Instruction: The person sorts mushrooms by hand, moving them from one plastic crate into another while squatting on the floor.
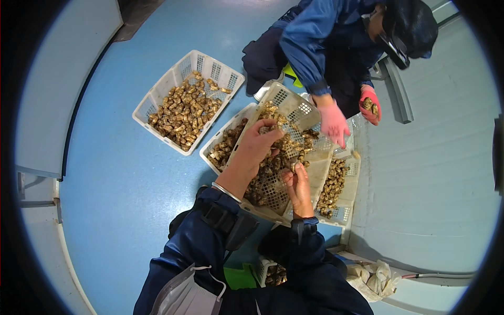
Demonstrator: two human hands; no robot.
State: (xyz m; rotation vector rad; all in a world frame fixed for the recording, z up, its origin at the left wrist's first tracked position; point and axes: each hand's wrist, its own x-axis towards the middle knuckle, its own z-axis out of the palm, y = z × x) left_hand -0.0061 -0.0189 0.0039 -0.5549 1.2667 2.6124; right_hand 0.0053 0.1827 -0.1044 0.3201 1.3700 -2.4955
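Observation:
Stubby brown-and-cream mushrooms [297, 149] lie in a white perforated plastic crate [273, 100] in front of me, which rests on top of other crates. Over the left side of this crate, my left hand [255, 146] is closed, its fingers curled round a mushroom that they mostly hide. Lower and to the right, my right hand [299, 189] pinches a small mushroom between thumb and fingertips. Across the crate, a co-worker's pink-gloved hand [334, 123] reaches over its far right edge. Their other pink glove [370, 107] holds a couple of mushrooms.
A white crate [143, 111] of mushrooms stands apart on the blue floor at left. Partly under the middle crate are a left crate [209, 152] and a right crate [344, 215], both with mushrooms. The co-worker [320, 47] crouches opposite. A pale bag [373, 278] lies by the right wall.

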